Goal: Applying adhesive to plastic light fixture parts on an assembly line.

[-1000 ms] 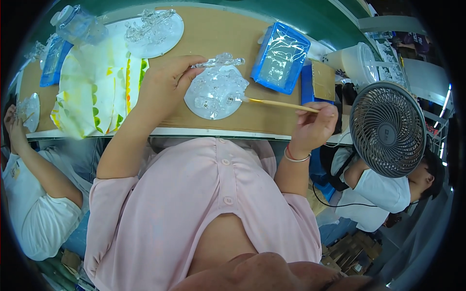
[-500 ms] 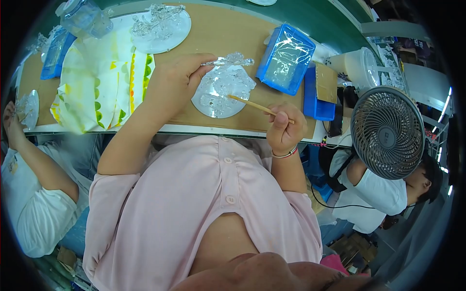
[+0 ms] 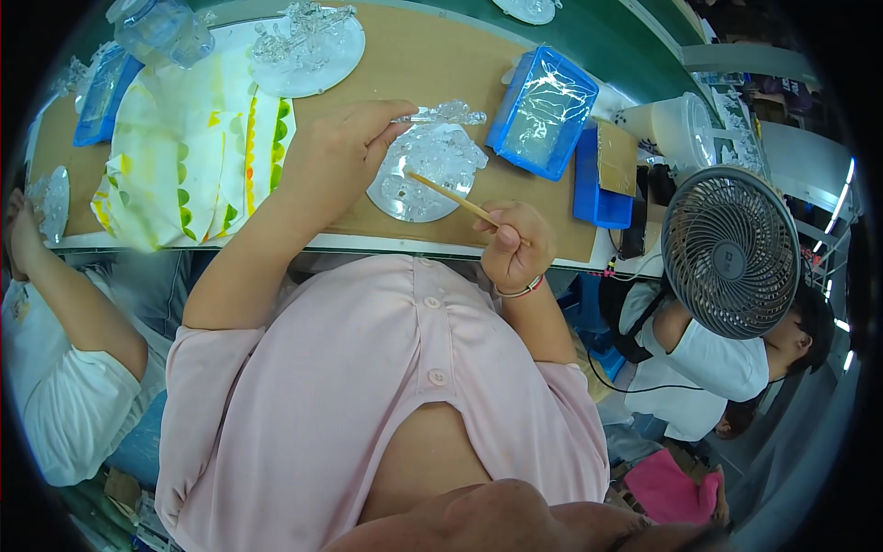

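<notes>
Since a second ago our right hand (image 3: pixel 517 247) has pulled in from the right end of the workbench (image 3: pixel 441 64) toward its near edge, and the thin wooden stick (image 3: pixel 452 200) now reaches in over the round clear plate (image 3: pixel 425 175) instead of lying flat beside it. Our left hand (image 3: pixel 338 156) has hardly shifted.

We have the plate lying flat on the brown bench top, close to the near edge and a little right of the middle, with clear glassy pieces heaped on it. To work the stick well, we judge it best to keep its tip low and light on the pieces, and to steady the plate from the far side so that nothing slides off the rim.

Our right fingers are curled tight round the near end of the stick, closed in a pencil-like grip. Our left fingers are closed in a pinch on a clear spiky piece (image 3: pixel 441 114) just past the plate's far rim.

Beyond the plate to the right stands a blue tray (image 3: pixel 543 110) lined with clear film, and a grey fan (image 3: pixel 731 253) sits off the bench's right end.
</notes>
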{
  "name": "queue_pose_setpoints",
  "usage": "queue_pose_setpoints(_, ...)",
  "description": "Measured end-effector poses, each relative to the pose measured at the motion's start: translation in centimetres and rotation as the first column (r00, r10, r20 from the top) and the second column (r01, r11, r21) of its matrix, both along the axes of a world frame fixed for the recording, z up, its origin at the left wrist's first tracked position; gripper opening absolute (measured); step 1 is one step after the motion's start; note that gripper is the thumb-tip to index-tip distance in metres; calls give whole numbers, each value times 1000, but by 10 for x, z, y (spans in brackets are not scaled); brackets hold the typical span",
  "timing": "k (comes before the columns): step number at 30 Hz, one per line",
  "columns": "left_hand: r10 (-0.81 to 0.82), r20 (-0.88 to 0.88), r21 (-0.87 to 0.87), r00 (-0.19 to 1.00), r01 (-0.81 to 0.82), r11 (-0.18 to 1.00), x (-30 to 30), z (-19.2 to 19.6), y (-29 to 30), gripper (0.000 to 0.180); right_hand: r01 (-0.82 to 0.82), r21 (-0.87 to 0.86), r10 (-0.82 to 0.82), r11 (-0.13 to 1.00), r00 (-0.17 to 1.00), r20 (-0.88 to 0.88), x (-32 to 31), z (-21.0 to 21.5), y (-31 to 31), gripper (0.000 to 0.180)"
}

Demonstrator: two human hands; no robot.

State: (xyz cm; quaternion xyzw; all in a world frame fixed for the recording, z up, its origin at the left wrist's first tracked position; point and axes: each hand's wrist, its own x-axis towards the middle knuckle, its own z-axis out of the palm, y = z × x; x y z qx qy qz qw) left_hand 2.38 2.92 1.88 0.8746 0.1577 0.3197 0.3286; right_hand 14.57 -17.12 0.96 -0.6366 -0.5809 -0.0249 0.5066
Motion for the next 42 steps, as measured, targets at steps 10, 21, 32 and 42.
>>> queue_pose_setpoints(10,19,-24,48,1000,-18,999,0,0,-1,16,-55,-61,65,997,983,169,-1,24,18,17)
queue_pose_setpoints(21,26,31,93,999,-29,995,0,-4,-1,16,-201,-196,273,960,830,486,-13,43,34,15)
queue_pose_setpoints(32,3,6,95,1000,-3,995,0,-2,-1,15,-242,-207,314,948,602,734,-25,31,42,23)
queue_pose_setpoints(42,-26,-6,120,1000,26,992,1,1,0,15,17,-146,42,989,920,391,-3,48,63,8)
